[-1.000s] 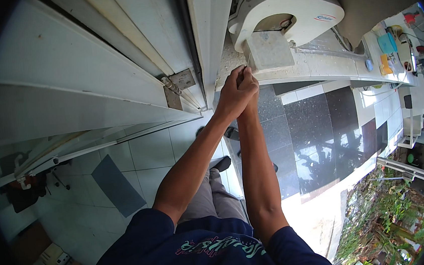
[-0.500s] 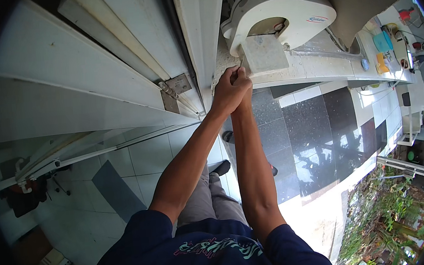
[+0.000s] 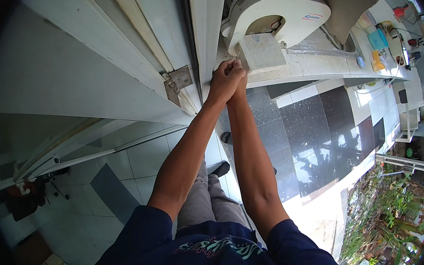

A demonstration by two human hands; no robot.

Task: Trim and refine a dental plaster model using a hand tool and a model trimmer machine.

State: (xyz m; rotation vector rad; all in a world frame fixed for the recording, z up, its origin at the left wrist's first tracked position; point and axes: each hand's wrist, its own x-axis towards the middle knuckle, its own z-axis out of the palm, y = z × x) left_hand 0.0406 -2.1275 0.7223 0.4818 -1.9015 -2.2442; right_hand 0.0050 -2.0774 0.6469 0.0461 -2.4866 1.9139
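My left hand (image 3: 223,84) and my right hand (image 3: 239,79) are pressed close together at the edge of a pale counter (image 3: 315,72). Fingers are curled on both hands. A thin light sliver seems to stick up past the fingertips, too small to name; whatever the hands hold is mostly hidden. Just right of them is a flat grey block (image 3: 263,52) at the front of a white rounded machine housing (image 3: 287,10) with a dark arched opening (image 3: 266,24). My fingertips are close to the block's left side; I cannot tell whether they touch it.
Close on the left stands a white door (image 3: 64,59) with a metal hinge (image 3: 182,77). A sink (image 3: 349,44), a turquoise container (image 3: 378,39) and a yellow item (image 3: 378,60) are along the counter to the right. Below lie dark floor tiles (image 3: 302,124); plants (image 3: 395,212) grow at lower right.
My hands have shifted slightly up and left in the picture, still together beside the block. The view has moved a little, and the door's hinge now appears farther right.
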